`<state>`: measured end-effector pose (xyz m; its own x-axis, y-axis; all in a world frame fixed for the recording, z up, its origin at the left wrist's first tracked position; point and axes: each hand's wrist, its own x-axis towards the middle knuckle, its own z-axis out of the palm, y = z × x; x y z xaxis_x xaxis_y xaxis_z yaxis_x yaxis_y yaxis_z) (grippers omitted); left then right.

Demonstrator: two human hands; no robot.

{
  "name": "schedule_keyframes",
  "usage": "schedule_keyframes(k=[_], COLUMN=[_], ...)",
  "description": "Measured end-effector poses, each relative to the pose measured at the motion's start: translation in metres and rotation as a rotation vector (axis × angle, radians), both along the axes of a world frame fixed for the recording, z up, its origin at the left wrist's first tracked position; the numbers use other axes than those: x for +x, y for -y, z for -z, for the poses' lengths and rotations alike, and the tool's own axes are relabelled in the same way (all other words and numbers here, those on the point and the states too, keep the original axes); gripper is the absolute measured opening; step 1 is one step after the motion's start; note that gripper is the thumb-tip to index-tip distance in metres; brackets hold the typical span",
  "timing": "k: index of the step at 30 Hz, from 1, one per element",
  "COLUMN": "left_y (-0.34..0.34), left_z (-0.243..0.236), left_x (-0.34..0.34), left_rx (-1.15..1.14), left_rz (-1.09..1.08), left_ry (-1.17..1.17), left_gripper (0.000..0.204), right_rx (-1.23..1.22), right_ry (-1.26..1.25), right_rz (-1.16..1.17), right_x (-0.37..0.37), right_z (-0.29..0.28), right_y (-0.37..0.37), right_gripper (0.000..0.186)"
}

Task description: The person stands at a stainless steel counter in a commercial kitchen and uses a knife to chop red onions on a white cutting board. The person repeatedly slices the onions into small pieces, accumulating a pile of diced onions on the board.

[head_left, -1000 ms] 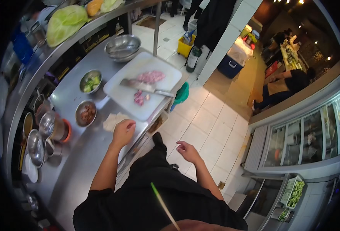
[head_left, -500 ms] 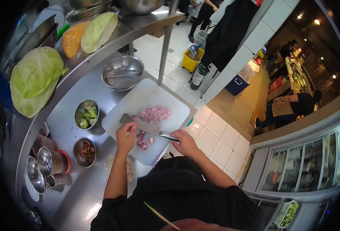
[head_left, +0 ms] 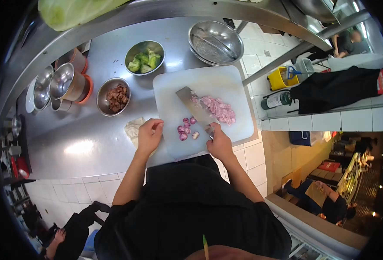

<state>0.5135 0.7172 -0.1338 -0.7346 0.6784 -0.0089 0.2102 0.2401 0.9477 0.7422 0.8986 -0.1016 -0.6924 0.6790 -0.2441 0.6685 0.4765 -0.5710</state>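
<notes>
My right hand (head_left: 221,142) grips the handle of a cleaver (head_left: 196,108), whose broad blade lies slanted over the white cutting board (head_left: 170,91). Sliced pink meat (head_left: 219,109) is heaped against the blade's right side. To the left of the blade sit several small peeled shallots (head_left: 184,129) and a pale garlic clove (head_left: 195,135). At the board's left edge, my left hand (head_left: 150,135) is loosely closed, fingers curled together, with nothing visible in it. A folded cream cloth (head_left: 134,128) lies partly under that hand.
Left of the board stand a steel bowl of broccoli (head_left: 134,65) and another of browned meat pieces (head_left: 99,96). A steel strainer bowl (head_left: 196,51) is behind the board. Stacked steel containers (head_left: 63,82) stand far left. A metal shelf (head_left: 165,14) crosses above the counter, carrying cabbage (head_left: 74,11).
The view has turned and shifted, bringing the board toward the right. My left hand has left the blade and drawn back to the board's left edge. My right hand still holds the cleaver.
</notes>
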Motion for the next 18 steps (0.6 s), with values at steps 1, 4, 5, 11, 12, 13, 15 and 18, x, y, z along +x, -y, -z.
schedule_keyframes(k=[1,4,5,11,12,13,15,18], left_y=[-0.003,-0.012,-0.012,0.006,0.013,0.017,0.018,0.026], left_z=[-0.007,-0.021,-0.024,-0.004,0.0,-0.002,0.001,0.025], left_x=[0.005,0.008,0.005,-0.049,-0.059,-0.067,-0.079,-0.113], left_rx=[-0.007,0.014,0.01,0.04,0.101,0.041,-0.191,-0.332], left_rz=[-0.002,0.044,0.028,-0.476,-0.55,-0.554,-0.58,-0.606], left_ry=[-0.033,-0.184,-0.237,0.153,0.249,0.205,-0.073,-0.23], left_gripper=[0.013,0.013,0.013,0.029,0.034,0.046,0.039,0.028], right_rx=[-0.043,-0.19,-0.237,-0.645,-0.682,-0.713,-0.733,-0.729], right_ry=[-0.007,-0.083,-0.123,-0.306,-0.322,-0.339,-0.365,-0.334], right_rz=[0.017,0.053,0.063,0.211,0.225,0.245,0.25,0.251], right_x=[-0.003,-0.004,-0.003,0.021,0.02,0.02,0.023,0.023], right_z=[-0.012,-0.014,-0.015,0.003,0.0,-0.003,-0.002,-0.005], right_y=[-0.002,-0.012,-0.013,-0.02,-0.019,-0.019,-0.018,-0.017], right_gripper=[0.063,0.053,0.051,0.048,0.048,0.048,0.05,0.049])
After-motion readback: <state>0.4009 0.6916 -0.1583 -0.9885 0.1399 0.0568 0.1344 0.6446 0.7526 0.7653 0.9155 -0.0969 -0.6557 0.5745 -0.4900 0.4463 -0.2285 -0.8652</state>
